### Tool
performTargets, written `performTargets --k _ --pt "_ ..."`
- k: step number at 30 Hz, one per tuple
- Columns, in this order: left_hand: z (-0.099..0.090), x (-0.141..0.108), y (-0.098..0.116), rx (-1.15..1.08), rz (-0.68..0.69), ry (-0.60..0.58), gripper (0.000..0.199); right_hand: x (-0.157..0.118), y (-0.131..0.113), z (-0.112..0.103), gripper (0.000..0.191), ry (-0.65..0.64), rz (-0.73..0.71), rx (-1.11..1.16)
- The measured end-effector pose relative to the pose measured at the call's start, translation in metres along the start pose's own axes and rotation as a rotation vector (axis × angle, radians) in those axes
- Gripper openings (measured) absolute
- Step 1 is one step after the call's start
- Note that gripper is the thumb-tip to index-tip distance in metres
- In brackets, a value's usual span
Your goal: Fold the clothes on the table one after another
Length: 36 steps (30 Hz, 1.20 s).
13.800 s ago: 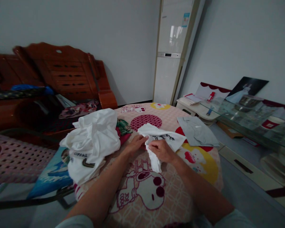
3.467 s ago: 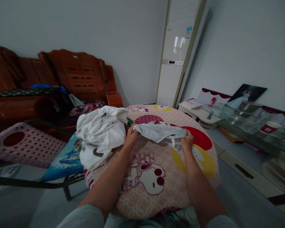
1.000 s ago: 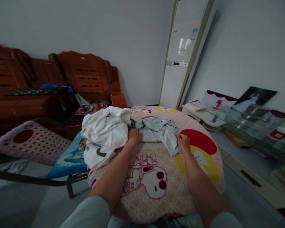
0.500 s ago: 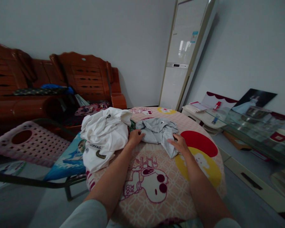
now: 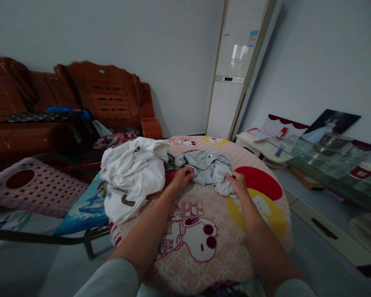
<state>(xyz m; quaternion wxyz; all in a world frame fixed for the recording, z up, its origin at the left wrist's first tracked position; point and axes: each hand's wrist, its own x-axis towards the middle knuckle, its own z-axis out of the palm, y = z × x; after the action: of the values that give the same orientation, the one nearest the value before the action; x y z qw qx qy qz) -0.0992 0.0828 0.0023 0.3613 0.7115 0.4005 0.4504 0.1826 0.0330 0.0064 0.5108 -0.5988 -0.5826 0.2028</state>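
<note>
A crumpled grey garment [image 5: 208, 167] lies on the round table, which has a pink patterned cloth [image 5: 235, 251]. At its right end my right hand [image 5: 236, 183] is closed, pinching the fabric. My left hand [image 5: 184, 176] is at the lower left edge of the garment, fingers curled together; what they hold, if anything, is too small to make out. Left of that hand, a heap of white clothing [image 5: 136, 173] with dark print hangs over the table's left side. Dark green cloth [image 5: 170, 162] shows between the two.
A pink woven chair [image 5: 46, 185] and a blue cushion [image 5: 86, 206] stand at the left. Behind is a wooden sofa [image 5: 108, 95]. A white air conditioner [image 5: 225, 99] stands at the back, a glass shelf [image 5: 324, 159] at the right.
My right hand has closed on the grey garment, whose hanging corner is now bunched up. My left hand has moved slightly right along its edge. The view has shifted a little.
</note>
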Motion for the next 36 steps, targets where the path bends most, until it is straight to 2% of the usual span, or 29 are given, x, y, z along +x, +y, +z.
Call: performTargets --k 2,6,8,10,13,15,18,21,23,25,26,31,36 --pt "-0.001 0.0 -0.001 0.002 -0.025 0.058 0.006 0.002 0.006 -0.005 0.035 0.175 0.044 0.116" --pt "-0.003 0.0 -0.007 0.025 -0.086 0.073 0.027 0.007 0.018 -0.013 0.042 0.488 0.186 0.284" --pt "-0.002 0.0 -0.009 0.041 -0.064 0.047 0.035 0.009 0.023 -0.015 0.041 0.576 0.252 0.289" --pt "-0.001 -0.001 -0.011 0.075 -0.018 0.013 0.04 0.011 0.025 -0.016 0.042 0.591 0.272 0.302" --pt "0.002 -0.002 -0.011 0.174 0.018 -0.038 0.043 0.01 0.021 -0.015 0.047 0.514 0.261 0.327" --pt "0.004 -0.003 -0.01 0.237 0.032 -0.038 0.046 0.008 0.015 -0.014 0.051 0.397 0.271 0.298" --pt "0.006 -0.002 -0.01 0.308 0.09 -0.023 0.048 0.003 0.004 -0.011 0.055 0.107 0.236 0.184" --pt "0.007 -0.001 -0.013 0.38 0.125 -0.044 0.048 -0.004 -0.006 -0.007 0.063 -0.196 0.097 0.08" --pt "0.007 -0.002 -0.014 0.416 0.145 -0.062 0.053 -0.008 -0.009 -0.004 0.076 -0.323 0.009 0.006" --pt "0.008 -0.002 -0.015 0.444 0.17 -0.082 0.062 -0.009 -0.01 -0.001 0.086 -0.377 -0.055 -0.07" --pt "0.008 -0.003 -0.015 0.456 0.177 -0.09 0.064 -0.008 -0.01 0.001 0.084 -0.387 -0.082 -0.099" --pt "0.007 -0.004 -0.014 0.465 0.206 -0.13 0.053 -0.003 -0.004 0.002 0.031 -0.339 -0.126 -0.126" --pt "0.009 -0.003 -0.014 0.478 0.143 -0.117 0.051 -0.003 -0.005 -0.002 0.023 -0.312 -0.102 -0.13"
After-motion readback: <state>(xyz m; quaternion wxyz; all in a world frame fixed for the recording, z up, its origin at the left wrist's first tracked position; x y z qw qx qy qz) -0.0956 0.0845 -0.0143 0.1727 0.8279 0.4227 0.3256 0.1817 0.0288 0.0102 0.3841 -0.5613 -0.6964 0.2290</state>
